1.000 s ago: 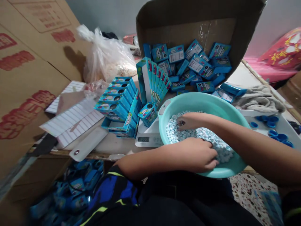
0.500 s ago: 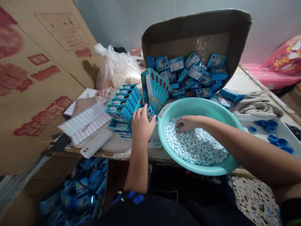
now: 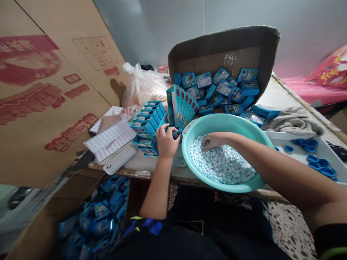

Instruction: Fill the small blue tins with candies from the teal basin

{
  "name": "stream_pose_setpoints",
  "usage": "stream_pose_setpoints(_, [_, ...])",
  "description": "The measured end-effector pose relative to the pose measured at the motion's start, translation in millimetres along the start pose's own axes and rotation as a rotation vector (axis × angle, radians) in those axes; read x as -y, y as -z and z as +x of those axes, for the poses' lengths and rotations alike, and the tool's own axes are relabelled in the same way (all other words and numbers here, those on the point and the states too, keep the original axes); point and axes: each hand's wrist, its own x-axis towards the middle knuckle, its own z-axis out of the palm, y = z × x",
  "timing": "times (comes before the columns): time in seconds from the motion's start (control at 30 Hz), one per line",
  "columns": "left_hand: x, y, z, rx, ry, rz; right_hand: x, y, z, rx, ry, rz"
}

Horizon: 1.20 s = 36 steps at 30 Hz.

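My left hand (image 3: pixel 165 141) reaches in front of the teal plastic basin (image 3: pixel 227 124), its fingertips gripping a small blue carton (image 3: pixel 176 133) at the basin's left rim. My right hand (image 3: pixel 215 141) rests curled in a heap of pale blue round candies (image 3: pixel 223 160) filling the basin, its fingertips among them. Under the basin sits a digital kitchen scale (image 3: pixel 179 159), with its display hidden by my left hand and the basin. Just left of my left hand stands a stack of blue cartons (image 3: pixel 148 119), and a fanned row of cartons (image 3: pixel 184 106) stands behind it.
Loose blue cartons lie in an open cardboard box (image 3: pixel 217 54) behind the basin. A white tray (image 3: pixel 298 153) with blue caps sits to the right. Ruled white sheets (image 3: pixel 110 139), a plastic bag (image 3: pixel 143 86) and a large cardboard sheet (image 3: pixel 46 108) lie left. Blue packages (image 3: pixel 94 216) sit below.
My left hand has left the candies and moved to the small carton, which no longer sits on the scale. The view has drifted, and my right hand stays in the candies.
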Motion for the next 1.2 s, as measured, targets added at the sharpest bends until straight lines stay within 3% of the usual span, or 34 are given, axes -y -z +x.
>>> stream_pose_setpoints(0.1, [5.5, 21.9, -7.9, 0.083, -0.183, -0.028, 1.4, 2.4, -2.4, 0.018, -0.001, -0.004])
stream_pose_setpoints(0.27, [25.9, 96.2, -19.4, 0.030, -0.447, -0.015, 2.7, 3.3, -0.3, 0.033, 0.011, -0.045])
stream_pose_setpoints(0.37, [45.9, 135.3, -6.1, 0.009, -0.551, 0.137, -0.2, 0.1, 3.9, 0.029, 0.017, -0.063])
stream_pose_setpoints(0.47, [71.4, 154.0, 18.9, 0.056, -0.646, 0.277, -2.8, -2.7, 5.4, 0.026, 0.028, -0.060])
stream_pose_setpoints(0.63, [109.3, 156.5, 43.1, 0.165, -0.705, 0.258, -0.2, -2.9, 1.5, -0.004, 0.020, -0.060])
stream_pose_setpoints(0.77, [118.7, 148.1, 39.4, 0.226, -0.634, 0.177, 2.0, -3.3, 1.8, -0.025, 0.017, -0.065])
stream_pose_setpoints(1.0, [105.8, 127.2, 29.3, -0.011, -0.371, 0.109, 4.5, -7.7, 2.5, -0.076, 0.014, -0.073])
stream_pose_setpoints(1.2, [83.8, 120.5, 47.3, 0.188, -0.286, 0.204, 4.8, -9.6, 4.0, -0.108, 0.014, -0.062])
